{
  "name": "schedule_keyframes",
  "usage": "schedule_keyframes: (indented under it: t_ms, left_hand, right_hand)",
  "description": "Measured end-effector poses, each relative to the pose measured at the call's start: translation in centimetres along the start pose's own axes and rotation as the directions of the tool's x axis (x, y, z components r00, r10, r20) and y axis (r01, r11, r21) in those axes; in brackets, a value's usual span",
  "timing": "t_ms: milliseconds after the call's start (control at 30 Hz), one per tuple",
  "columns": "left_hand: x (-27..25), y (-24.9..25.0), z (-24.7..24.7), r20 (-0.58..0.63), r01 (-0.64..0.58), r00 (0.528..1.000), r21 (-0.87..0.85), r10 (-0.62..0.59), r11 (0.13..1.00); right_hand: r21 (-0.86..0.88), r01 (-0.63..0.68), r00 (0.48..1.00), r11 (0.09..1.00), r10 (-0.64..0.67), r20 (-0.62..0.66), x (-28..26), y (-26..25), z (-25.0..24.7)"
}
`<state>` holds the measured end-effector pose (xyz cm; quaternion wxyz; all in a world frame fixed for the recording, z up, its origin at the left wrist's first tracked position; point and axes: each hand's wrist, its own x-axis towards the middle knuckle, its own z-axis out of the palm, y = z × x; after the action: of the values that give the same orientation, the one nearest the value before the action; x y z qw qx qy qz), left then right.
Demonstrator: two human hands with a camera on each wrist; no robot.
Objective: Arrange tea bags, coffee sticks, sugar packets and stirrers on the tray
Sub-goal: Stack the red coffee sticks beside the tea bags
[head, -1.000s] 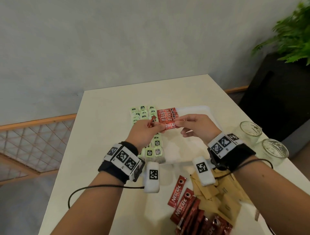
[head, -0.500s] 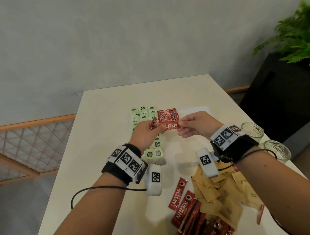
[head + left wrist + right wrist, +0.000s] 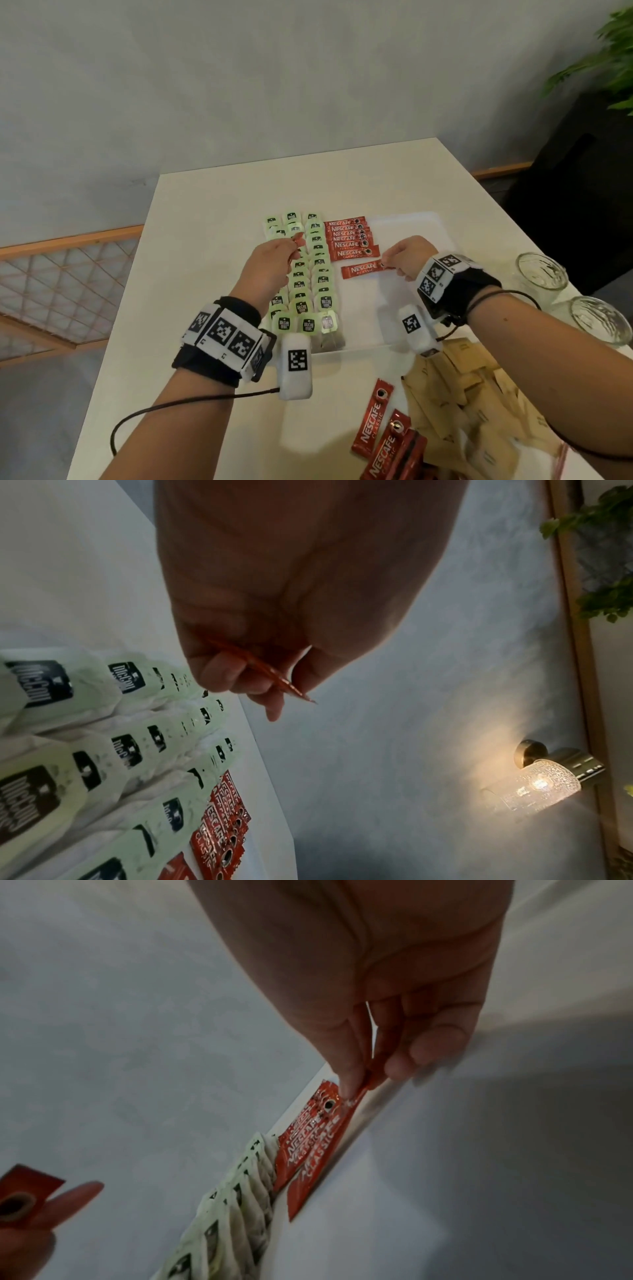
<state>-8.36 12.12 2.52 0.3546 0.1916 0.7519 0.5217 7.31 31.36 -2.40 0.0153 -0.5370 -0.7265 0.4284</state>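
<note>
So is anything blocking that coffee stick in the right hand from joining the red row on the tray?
Nothing visible. The right hand pinches the coffee stick by its end, just below the red row; only bare tray lies between them.

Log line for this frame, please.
right hand: pinches coffee stick over tray | left hand: holds another stick

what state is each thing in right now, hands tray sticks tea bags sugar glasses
left hand: pinching a spare coffee stick
right hand: pinching the lowest coffee stick, on the tray
tea bags: in rows
sugar packets: loose heap
glasses: upright
</note>
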Motion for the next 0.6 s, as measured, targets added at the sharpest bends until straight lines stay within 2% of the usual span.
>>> schedule_keyframes:
  t_ms: [133,300,600]
  left_hand:
    - [0.3,-0.5,-0.1,0.018,-0.06,0.998,0.027,0.06,0.998]
    - [0.6,-0.9,-0.1,0.014,-0.053,0.998,0.01,0.053,0.999]
    - [0.4,-1.4,-0.6,0.057,-0.046,0.997,-0.042,0.048,0.998]
  right_hand:
    - [-0.047,0.007,0.998,0.999,-0.01,-0.057,1.1,-0.7,0.9]
    - [-0.055,0.021,0.994,0.998,-0.027,-0.111,1.5,-1.0,1.7]
    - [-0.017,0.048,0.995,0.999,-0.049,-0.087,1.4,-1.8,1.5]
